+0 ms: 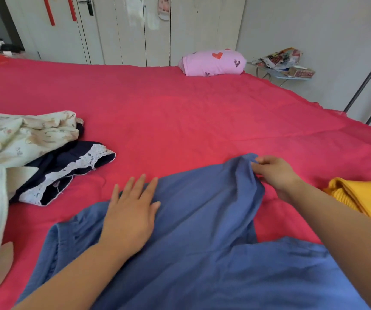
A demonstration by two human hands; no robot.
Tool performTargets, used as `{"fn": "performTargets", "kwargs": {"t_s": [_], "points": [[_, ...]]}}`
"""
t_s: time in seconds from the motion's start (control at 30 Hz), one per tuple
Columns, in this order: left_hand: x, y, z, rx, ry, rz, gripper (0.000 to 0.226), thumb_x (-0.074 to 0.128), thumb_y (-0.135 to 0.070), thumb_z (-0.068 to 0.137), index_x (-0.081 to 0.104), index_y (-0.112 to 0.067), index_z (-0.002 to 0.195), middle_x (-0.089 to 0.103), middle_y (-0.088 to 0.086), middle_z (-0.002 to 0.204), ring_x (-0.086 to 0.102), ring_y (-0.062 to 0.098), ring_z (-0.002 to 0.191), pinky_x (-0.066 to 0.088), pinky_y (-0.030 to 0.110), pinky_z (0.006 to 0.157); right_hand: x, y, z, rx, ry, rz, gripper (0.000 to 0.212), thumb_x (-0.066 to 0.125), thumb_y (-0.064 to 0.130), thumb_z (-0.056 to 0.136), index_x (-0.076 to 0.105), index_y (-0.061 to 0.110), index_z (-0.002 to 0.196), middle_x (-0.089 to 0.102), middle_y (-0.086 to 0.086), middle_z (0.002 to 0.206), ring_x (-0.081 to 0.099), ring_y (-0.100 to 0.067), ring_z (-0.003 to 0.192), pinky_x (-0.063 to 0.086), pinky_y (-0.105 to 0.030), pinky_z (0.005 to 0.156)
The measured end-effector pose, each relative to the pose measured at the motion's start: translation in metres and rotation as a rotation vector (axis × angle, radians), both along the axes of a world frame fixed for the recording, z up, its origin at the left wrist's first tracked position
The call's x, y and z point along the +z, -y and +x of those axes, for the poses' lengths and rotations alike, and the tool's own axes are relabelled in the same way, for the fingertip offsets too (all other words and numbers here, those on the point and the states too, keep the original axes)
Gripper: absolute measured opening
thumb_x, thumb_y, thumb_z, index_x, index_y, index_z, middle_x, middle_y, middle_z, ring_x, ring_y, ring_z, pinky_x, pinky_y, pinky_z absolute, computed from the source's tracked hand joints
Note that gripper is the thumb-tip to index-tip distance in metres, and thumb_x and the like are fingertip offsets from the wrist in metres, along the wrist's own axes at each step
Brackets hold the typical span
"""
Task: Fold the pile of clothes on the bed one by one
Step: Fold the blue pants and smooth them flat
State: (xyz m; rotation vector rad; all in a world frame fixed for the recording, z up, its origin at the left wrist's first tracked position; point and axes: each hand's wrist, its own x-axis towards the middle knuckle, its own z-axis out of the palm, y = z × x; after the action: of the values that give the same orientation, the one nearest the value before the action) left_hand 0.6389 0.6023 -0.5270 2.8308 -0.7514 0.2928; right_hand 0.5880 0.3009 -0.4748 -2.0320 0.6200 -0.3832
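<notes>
Blue garment [202,238], one, on bed [180,113]; left hand [130,211] flat, grip relaxed; right hand [274,173] grip pinching corner.

Obs.: bed sheet [180,113] plain pinkish red. The blue garment [202,231] is plain, uniform mid-blue. The yellow garment [368,198] is mustard, ribbed. The navy garment [68,157] carries white lace trim. The floral garment [23,133]: cream, faint beige flowers. The pink bundle [213,63]: red and dark hearts. The wardrobe doors [124,36]: off-white.
</notes>
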Motion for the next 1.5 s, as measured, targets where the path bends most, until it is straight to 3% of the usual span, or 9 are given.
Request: {"fn": "performTargets", "kwargs": {"t_s": [0.33,0.57,0.7,0.8,0.93,1.13,1.3,1.4,1.5], "points": [[-0.039,0.029,-0.018,0.0,-0.183,-0.015,0.059,0.011,-0.058,0.093,0.0,-0.04,0.147,-0.004,-0.009,0.158,-0.007,0.013,0.145,-0.008,0.04,0.115,0.017,0.006,-0.006,-0.058,0.165,-0.329,0.007,0.054,0.02,0.092,0.054,0.013,0.091,0.053,0.0,0.076,0.046,-0.015,0.071,0.026,-0.027,0.059],[-0.035,0.028,-0.017,-0.007,-0.246,-0.099,0.058,0.018,-0.057,0.093,0.006,-0.04,0.147,0.001,-0.012,0.157,-0.005,0.01,0.145,-0.006,0.038,0.117,0.042,0.047,-0.042,-0.001,-0.541,-0.745,0.033,0.066,0.039,0.083,0.068,0.009,0.096,0.068,-0.015,0.103,0.06,-0.029,0.098,0.043,-0.031,0.078],[-0.031,0.028,-0.017,-0.004,-0.267,-0.067,0.063,0.019,-0.06,0.091,0.001,-0.039,0.148,-0.002,-0.011,0.158,-0.007,0.01,0.145,-0.005,0.039,0.117,0.035,0.045,-0.065,0.226,-0.997,-0.452,0.049,0.062,0.043,0.086,0.06,0.004,0.114,0.056,-0.007,0.076,0.047,-0.017,0.06,0.035,-0.018,0.044],[-0.023,0.031,-0.017,-0.026,-0.299,-0.092,0.066,0.023,-0.062,0.09,0.003,-0.038,0.148,-0.001,-0.01,0.158,-0.006,0.012,0.145,-0.004,0.04,0.117,0.035,0.047,-0.066,0.196,-0.882,-0.393,0.044,0.061,0.037,0.089,0.06,0.001,0.115,0.05,-0.003,0.064,0.042,-0.014,0.056,0.034,-0.019,0.047],[-0.002,0.024,0.0,-0.026,-0.196,-0.201,0.058,0.035,-0.047,0.095,0.019,-0.031,0.148,0.019,-0.005,0.156,0.013,0.015,0.144,0.007,0.039,0.116,0.027,0.037,-0.027,0.032,-0.442,-0.529,0.032,0.055,0.033,0.092,0.066,0.009,0.111,0.066,-0.014,0.11,0.059,-0.025,0.104,0.041,-0.028,0.083],[0.019,-0.023,0.035,0.211,-0.043,0.018,0.042,0.035,-0.035,0.098,0.042,-0.025,0.138,0.058,0.003,0.126,0.052,0.026,0.116,0.039,0.036,0.091,-0.01,0.01,0.027,0.0,-0.355,-0.605,0.04,0.042,0.025,0.099,0.048,0.004,0.132,0.052,-0.021,0.134,0.049,-0.034,0.123,0.036,-0.034,0.097],[0.012,-0.048,0.048,0.233,-0.065,0.244,0.032,0.035,-0.053,0.093,0.048,-0.024,0.091,0.063,-0.005,0.103,0.059,0.019,0.102,0.034,0.032,0.076,-0.011,0.011,0.044,-0.041,-0.355,-0.568,0.033,0.061,0.031,0.09,0.068,0.001,0.1,0.068,-0.019,0.099,0.062,-0.033,0.092,0.044,-0.034,0.076],[0.013,-0.06,0.061,0.22,-0.136,-0.048,0.03,0.046,-0.042,0.093,0.041,-0.019,0.074,0.057,-0.003,0.079,0.059,0.025,0.086,0.033,0.032,0.064,0.002,0.013,0.046,-0.035,-0.203,-0.154,0.019,0.065,0.012,0.087,0.068,-0.003,0.099,0.06,-0.006,0.069,0.051,-0.017,0.061,0.042,-0.026,0.064],[0.025,-0.071,0.071,0.237,-0.074,-0.212,0.032,0.05,-0.035,0.092,0.038,-0.023,0.065,0.046,-0.007,0.065,0.047,0.019,0.067,0.028,0.033,0.056,0.017,0.018,0.044,-0.098,-0.032,0.259,0.031,0.052,-0.009,0.088,0.055,-0.009,0.119,0.052,-0.007,0.072,0.047,-0.016,0.063,0.05,-0.018,0.048]]}}
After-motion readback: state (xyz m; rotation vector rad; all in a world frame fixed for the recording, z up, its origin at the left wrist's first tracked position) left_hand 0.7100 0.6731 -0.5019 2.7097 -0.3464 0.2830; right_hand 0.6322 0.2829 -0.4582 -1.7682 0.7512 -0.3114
